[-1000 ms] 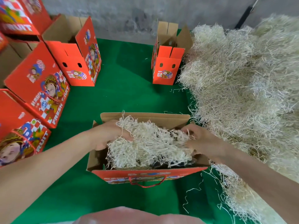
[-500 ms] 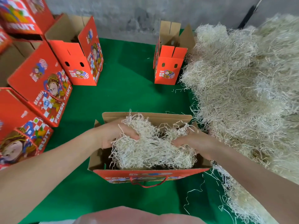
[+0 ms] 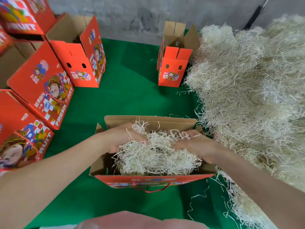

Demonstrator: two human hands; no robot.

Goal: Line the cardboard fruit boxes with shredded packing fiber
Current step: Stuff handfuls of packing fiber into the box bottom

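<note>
Both hands work shredded fiber into an open fruit box on a green-covered bench.

The bench [image 3: 132,100] wears a green cloth and ends at a rough grey wall [image 3: 132,17] well beyond the hands. The open box [image 3: 153,180] stands under both hands, its red front and cord handle on the near side. The left hand [image 3: 123,138] curls round a tuft of the wad of fiber [image 3: 156,159] inside it. The right hand [image 3: 196,144] digs into the same wad, fingers bent down, tips buried. The hands are apart, with fiber between them. A tall fiber heap [image 3: 247,88] rises just right of the right hand and runs off frame. One upright box [image 3: 172,70] stands far beyond the right hand. Stacked red boxes [image 3: 42,90] left of the left hand are cut by the edge. The open box's floor is hidden.
</note>
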